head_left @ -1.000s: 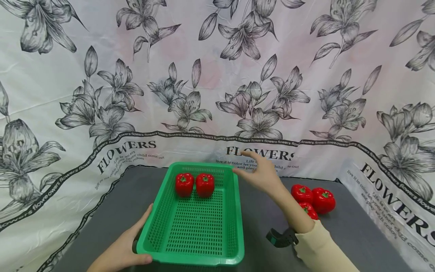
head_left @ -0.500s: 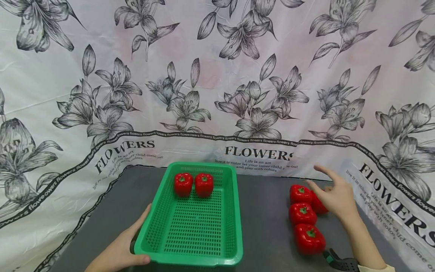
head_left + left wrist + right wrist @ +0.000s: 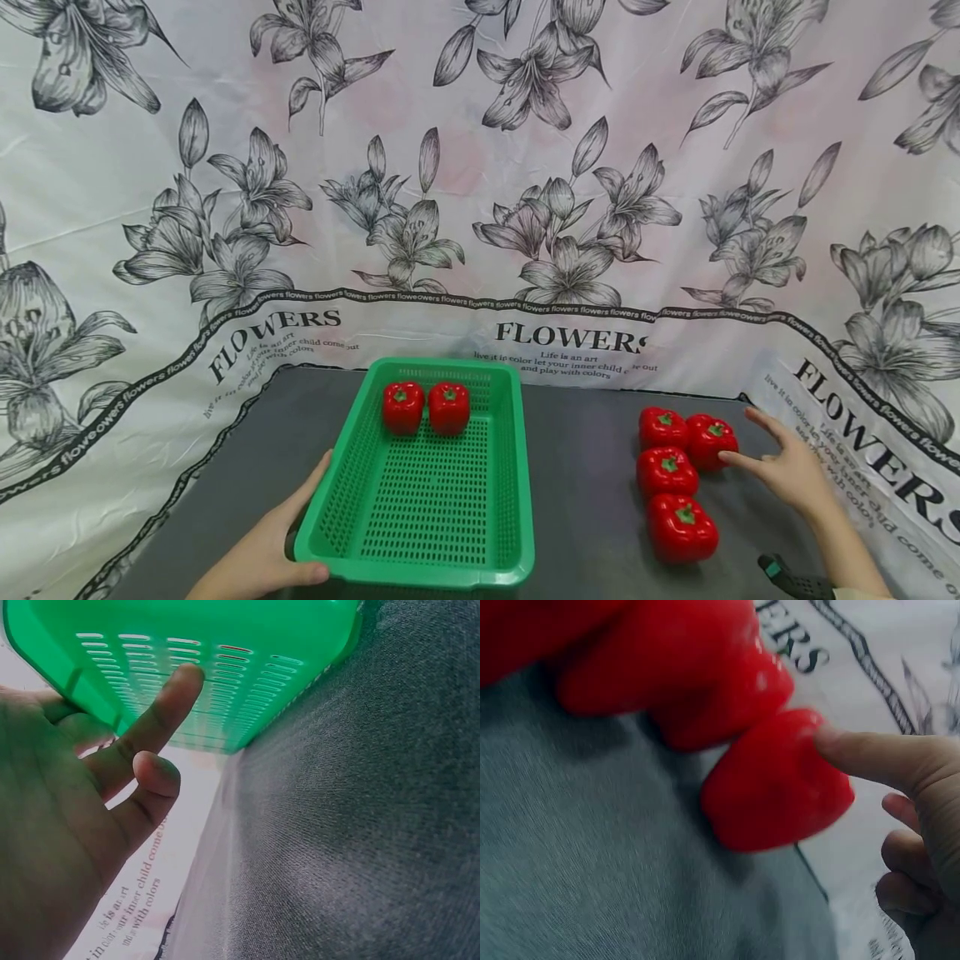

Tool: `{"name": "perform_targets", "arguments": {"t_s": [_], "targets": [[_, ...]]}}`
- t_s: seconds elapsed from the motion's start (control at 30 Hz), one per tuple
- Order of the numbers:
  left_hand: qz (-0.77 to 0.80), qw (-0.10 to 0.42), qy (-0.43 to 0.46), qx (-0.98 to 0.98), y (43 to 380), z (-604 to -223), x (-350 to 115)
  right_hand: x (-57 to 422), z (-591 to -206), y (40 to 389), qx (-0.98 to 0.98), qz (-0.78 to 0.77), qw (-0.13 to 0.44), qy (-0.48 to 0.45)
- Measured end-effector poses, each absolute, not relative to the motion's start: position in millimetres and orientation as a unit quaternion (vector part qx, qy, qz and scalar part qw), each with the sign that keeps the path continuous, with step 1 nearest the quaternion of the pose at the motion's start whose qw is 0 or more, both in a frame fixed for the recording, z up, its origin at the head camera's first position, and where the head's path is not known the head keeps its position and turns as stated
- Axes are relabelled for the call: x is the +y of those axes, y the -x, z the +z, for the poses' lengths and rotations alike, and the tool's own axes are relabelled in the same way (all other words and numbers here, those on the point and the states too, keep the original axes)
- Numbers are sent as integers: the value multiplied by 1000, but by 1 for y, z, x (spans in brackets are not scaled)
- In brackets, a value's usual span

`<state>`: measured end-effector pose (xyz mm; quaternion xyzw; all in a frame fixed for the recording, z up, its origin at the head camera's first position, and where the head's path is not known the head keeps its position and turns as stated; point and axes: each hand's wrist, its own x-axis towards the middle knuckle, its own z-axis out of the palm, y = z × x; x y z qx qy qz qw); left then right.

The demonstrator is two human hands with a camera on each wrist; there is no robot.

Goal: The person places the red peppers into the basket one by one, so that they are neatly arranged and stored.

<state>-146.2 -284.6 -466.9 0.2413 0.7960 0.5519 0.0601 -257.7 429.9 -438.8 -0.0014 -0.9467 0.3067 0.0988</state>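
In the head view a green plastic basket (image 3: 431, 500) holds two red bell peppers (image 3: 402, 408) near its back wall. My left hand (image 3: 262, 542) holds the basket's front left corner, thumb at the front rim and index finger along the left side. In the left wrist view, two other fingers (image 3: 161, 709) reach beside the slotted wall. Several more red bell peppers (image 3: 682, 527) stand clustered on the right. My right hand (image 3: 791, 471) is beside the back right pepper (image 3: 712, 442), thumb and index finger spread; the right wrist view shows a fingertip overlapping a pepper (image 3: 780, 784).
The dark grey table (image 3: 585, 483) lies between the basket and the pepper cluster. A white flower-print cloth (image 3: 480, 208) rises behind the table and along both sides. A black wristband (image 3: 795, 577) is on the right wrist.
My right hand has moved from beside the basket's back right corner, over the pepper cluster, to the right side of the back right pepper. The left hand has stayed at the basket.
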Motion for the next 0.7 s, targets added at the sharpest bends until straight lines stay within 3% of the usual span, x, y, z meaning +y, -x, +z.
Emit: {"name": "perform_targets", "arguments": {"t_s": [0.33, 0.7], "targets": [[600, 114, -225, 759, 150, -470, -285, 457, -456, 278, -946, 321, 32, -43], [589, 100, -229, 769, 149, -471, -286, 455, -470, 289, -934, 348, -2, -81]]}}
